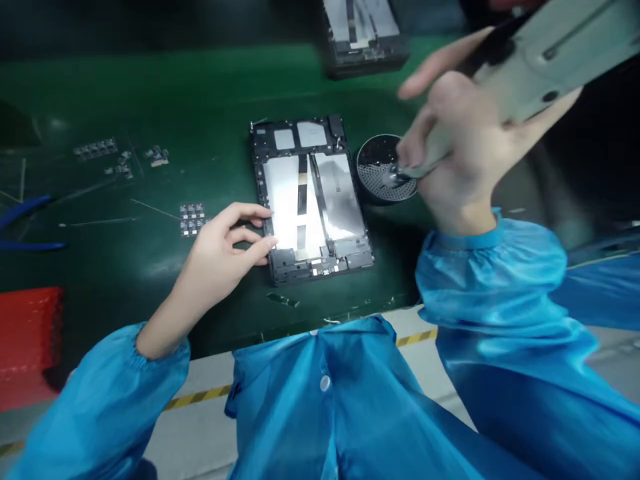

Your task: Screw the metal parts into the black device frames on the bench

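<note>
The green work mat (pixel 150 107) covers the bench, and near its middle lies an opened tablet chassis (pixel 311 200), back cover off, long axis running away from the person, its black frame around bright metal shielding with a dark flex strip down the centre and small shield cans at the far end. The left hand (pixel 225 250) rests on the mat at the chassis's near left edge, fingers loosely curled and their tips touching the frame, steadying rather than gripping it. The right hand (pixel 450 160), blurred, is closed around the grey body of an electric screwdriver (pixel 530 73) that slants in from the upper right; its tip (pixel 395 177) sits over a round black screw tray (pixel 383 168) just beside the chassis's right edge. By the look of it the step in hand is picking a screw from the tray onto the bit; the move after that would call for carrying the tip across to a hole on the frame and holding the driver upright while the left hand keeps the chassis from sliding. Whether a screw is already on the bit is too blurred to tell. A second opened chassis (pixel 363 33) lies at the far edge, a red bin (pixel 30 340) at the near left, blue-handled pliers (pixel 25 223) on the left, and small component strips (pixel 193 219) near the left hand.
</note>
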Action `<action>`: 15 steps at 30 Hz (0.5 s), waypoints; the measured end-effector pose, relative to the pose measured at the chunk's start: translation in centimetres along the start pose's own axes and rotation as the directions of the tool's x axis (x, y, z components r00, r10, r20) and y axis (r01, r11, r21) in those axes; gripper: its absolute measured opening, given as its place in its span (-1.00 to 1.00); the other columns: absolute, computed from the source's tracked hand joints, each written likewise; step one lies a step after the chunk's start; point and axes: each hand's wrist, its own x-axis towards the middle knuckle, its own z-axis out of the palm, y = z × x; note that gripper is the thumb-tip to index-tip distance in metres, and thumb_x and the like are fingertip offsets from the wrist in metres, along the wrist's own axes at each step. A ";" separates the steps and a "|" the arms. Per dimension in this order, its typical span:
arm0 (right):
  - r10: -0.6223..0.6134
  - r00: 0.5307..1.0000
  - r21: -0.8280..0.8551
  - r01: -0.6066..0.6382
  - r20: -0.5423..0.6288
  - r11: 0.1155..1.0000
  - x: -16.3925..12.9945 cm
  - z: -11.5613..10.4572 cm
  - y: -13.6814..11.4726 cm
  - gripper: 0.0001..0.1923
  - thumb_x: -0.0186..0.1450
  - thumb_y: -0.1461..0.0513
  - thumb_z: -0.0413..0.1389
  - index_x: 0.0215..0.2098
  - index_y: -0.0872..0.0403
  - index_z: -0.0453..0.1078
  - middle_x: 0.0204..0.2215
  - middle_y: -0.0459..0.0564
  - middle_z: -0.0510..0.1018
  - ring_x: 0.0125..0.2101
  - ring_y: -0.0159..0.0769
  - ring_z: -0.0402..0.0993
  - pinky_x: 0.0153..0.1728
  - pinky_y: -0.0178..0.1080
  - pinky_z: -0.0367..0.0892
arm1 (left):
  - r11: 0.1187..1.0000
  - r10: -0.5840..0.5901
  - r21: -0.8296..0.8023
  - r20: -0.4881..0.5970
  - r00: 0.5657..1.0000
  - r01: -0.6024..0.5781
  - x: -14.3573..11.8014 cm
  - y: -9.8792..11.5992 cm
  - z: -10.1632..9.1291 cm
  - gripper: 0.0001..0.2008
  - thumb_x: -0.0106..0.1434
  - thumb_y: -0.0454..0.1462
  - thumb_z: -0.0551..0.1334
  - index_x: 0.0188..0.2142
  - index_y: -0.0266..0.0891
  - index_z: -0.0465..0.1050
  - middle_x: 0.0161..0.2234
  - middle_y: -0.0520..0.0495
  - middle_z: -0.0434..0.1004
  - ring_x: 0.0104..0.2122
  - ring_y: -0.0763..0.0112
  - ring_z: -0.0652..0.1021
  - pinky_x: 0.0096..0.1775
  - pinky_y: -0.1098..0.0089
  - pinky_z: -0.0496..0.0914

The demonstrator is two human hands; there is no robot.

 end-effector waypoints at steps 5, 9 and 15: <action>-0.065 0.997 0.032 0.067 -0.048 0.997 -0.2 -3.3 2.7 -0.57 0.48 0.21 0.12 0.12 0.20 0.00 -0.37 -0.15 0.24 -0.50 -0.75 0.29 -0.53 -0.61 0.01 | 0.986 -0.109 0.136 0.126 0.986 0.091 0.2 1.9 -0.6 -0.66 0.36 -0.15 0.52 0.09 -0.10 0.64 0.14 -0.09 0.57 -0.16 0.37 0.71 -0.19 0.38 0.81; -0.080 0.996 0.066 0.082 -0.025 0.994 -0.4 -2.0 2.6 -0.62 0.47 0.27 0.07 0.12 0.21 0.01 -0.36 -0.13 0.21 -0.48 -0.80 0.25 -0.53 -0.60 0.02 | 0.964 -0.166 0.233 0.162 0.973 0.126 0.6 2.7 -1.1 -0.72 0.36 -0.09 0.52 0.02 -0.04 0.68 0.12 -0.08 0.56 -0.15 0.32 0.71 -0.19 0.35 0.82; -0.011 0.999 0.013 0.012 -0.050 1.000 -0.4 -1.0 1.8 -0.65 0.46 0.31 0.03 0.11 0.23 -0.01 -0.23 -0.08 0.24 -0.40 -0.85 0.28 -0.50 -0.62 0.08 | 0.969 -0.190 0.180 0.125 0.974 0.166 0.3 2.8 -0.9 -0.75 0.36 -0.08 0.53 -0.03 -0.05 0.71 0.09 -0.09 0.56 -0.10 0.30 0.70 -0.20 0.41 0.79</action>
